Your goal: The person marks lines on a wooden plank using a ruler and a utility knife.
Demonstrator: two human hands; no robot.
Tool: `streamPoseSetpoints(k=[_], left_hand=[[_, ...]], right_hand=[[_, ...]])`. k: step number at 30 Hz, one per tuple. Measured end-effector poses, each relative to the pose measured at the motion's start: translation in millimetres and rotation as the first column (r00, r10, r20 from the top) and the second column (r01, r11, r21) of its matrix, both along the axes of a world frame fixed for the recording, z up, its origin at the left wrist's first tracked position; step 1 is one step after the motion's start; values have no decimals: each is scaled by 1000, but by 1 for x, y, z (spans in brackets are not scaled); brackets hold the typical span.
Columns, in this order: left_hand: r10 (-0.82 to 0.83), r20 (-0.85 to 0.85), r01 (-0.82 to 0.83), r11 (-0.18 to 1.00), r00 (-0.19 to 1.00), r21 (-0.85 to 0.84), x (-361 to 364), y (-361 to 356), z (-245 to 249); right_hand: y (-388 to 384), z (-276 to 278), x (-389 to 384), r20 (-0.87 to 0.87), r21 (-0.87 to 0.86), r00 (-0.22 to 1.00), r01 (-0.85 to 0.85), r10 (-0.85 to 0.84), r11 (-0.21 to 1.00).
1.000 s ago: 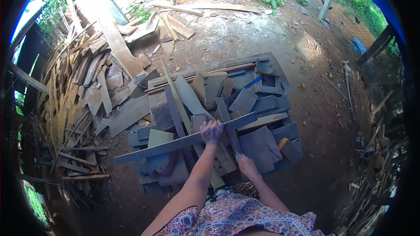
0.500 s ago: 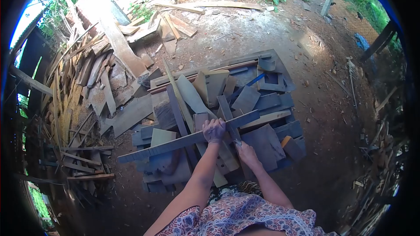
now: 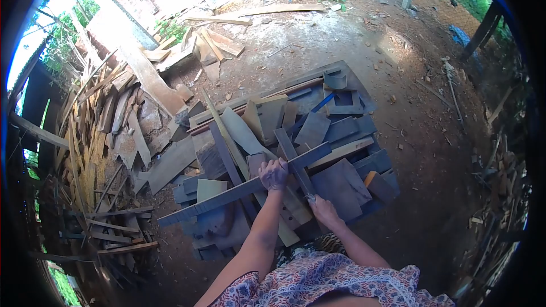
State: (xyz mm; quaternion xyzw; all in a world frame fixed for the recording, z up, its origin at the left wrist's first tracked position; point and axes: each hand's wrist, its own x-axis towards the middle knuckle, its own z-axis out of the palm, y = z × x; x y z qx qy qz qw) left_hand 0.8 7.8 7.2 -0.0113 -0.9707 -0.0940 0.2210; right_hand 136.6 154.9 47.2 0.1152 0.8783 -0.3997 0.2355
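My left hand [image 3: 273, 174] is closed over a long narrow wooden strip [image 3: 210, 204] that lies slantwise across the pile. A shorter dark board [image 3: 293, 159] crosses under or against this strip, just right of my left hand. My right hand [image 3: 324, 211] is closed near the lower end of that board, with a small metallic-looking thing at its fingertips that I cannot make out. Beneath both hands is a low heap of wooden offcuts [image 3: 341, 187], with a pale curved board [image 3: 242, 131] beyond my left hand.
Scrap wood [image 3: 85, 153] is heaped along the left side. Loose planks [image 3: 219, 45] lie on the dirt ground at the back left, near a slanting post [image 3: 122, 14]. A blue item [image 3: 458, 35] lies at the far right, and more scraps [image 3: 500, 204] line the right edge.
The view has shifted and turned slightly, so the background appears further left. Both hands keep their places on the wood, with little movement relative to the pile.
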Motion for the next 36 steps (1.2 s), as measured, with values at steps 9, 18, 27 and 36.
streamPoseSetpoints(k=[9, 18, 27, 36], left_hand=[[8, 11, -8, 1000, 1000, -6, -1, -2, 0], [3, -6, -3, 1000, 1000, 14, 0, 1, -1], [-8, -32, 8, 1000, 999, -5, 1, -1, -4], [-1, -3, 1, 1000, 1000, 15, 3, 3, 4]], right_hand=[[-5, 0, -9, -80, -23, 996, 38, -39, 999], [2, -10, 26, 85, 12, 996, -7, 6, 1000], [0, 6, -11, -16, -31, 999, 52, -52, 998], [0, 5, 5, 25, -25, 997, 69, -68, 997]])
